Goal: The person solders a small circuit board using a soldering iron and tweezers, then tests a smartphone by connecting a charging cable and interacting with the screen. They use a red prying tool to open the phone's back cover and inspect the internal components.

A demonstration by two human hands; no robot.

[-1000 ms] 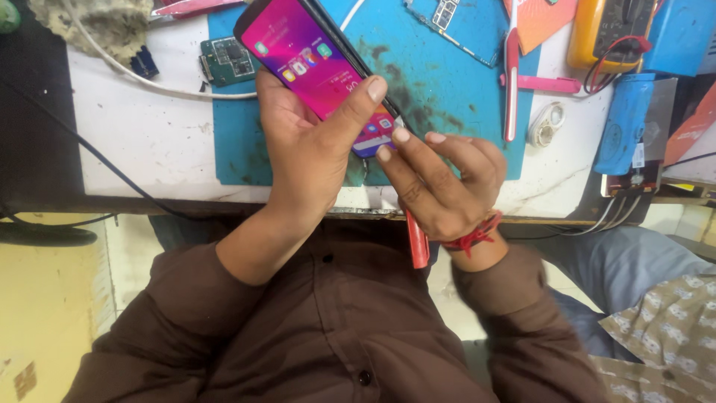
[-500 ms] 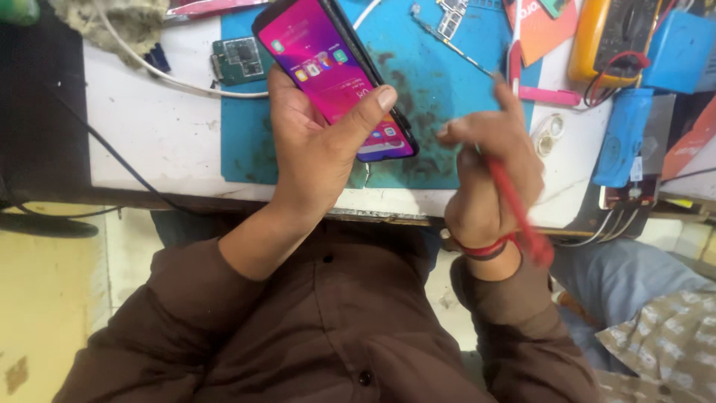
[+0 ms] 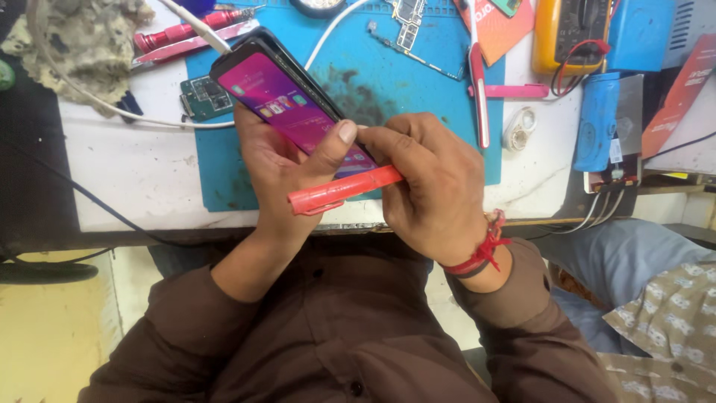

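Left hand (image 3: pixel 280 168) clamps the phone (image 3: pixel 291 108) at the tabletop's (image 3: pixel 134 168) near edge; right hand (image 3: pixel 429 183) fingers clamp a red tool (image 3: pixel 343 189) — prying stage, calls for steady pressure.

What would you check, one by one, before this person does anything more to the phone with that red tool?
1. Phone held firmly: ok. The left hand wraps the smartphone, thumb pressed on the lit screen.
2. Tool gripped: ok. The right hand holds the red tool, which lies across the phone's lower end.
3. Tool tip placement: cannot tell. The working end is hidden under the right hand's fingers.
4. Cable: not ok for free handling. A white cable appears plugged into the phone's top end.
5. Support beneath: ok. The phone is above the blue work mat, near the bench edge.
6. Nearby clutter: not ok. A loose green circuit board lies close by.
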